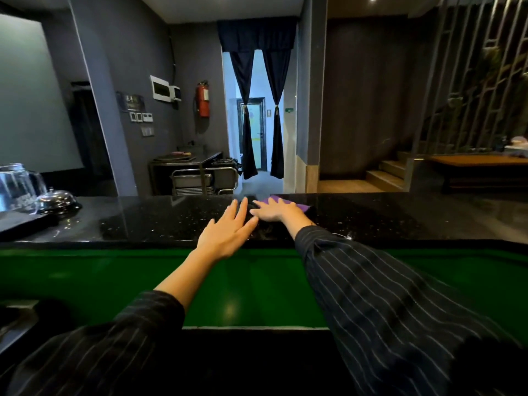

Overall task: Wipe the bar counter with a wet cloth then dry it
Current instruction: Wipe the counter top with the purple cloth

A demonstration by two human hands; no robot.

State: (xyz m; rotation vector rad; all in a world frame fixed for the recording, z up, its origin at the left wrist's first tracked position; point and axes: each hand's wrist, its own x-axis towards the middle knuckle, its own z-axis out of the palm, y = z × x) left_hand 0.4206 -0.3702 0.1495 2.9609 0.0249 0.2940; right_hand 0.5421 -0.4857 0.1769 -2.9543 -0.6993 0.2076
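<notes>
Your bar counter, a black speckled stone slab, runs across the whole view in front of you. Against its near edge, lower down, lies a glossy green ledge. Your right sleeve and left sleeve, both dark with thin stripes, reach over that ledge toward the counter.

Beyond the counter's far edge, 2 dark curtains hang tied back in a doorway. A steel trolley stands on the floor behind the counter, just left of them.

At the counter's left end, a black tray sits on the stone and carries a clear glass jug.

Your left hand is over the counter's near half, about mid-length. Its palm is down, its fingers are straight and slightly spread, and it holds nothing. You cannot tell whether it touches the stone.

Your right hand is just past it, by the counter's far edge. It lies flat with straight fingers pointing left and presses down on the purple cloth. The cloth lies flat on the counter at that far edge, showing beyond and to the right of the hand. You cannot tell whether it is wet.

A red fire extinguisher hangs on the wall behind the counter. A chrome bell stands on the counter's left end, just right of the jug.
</notes>
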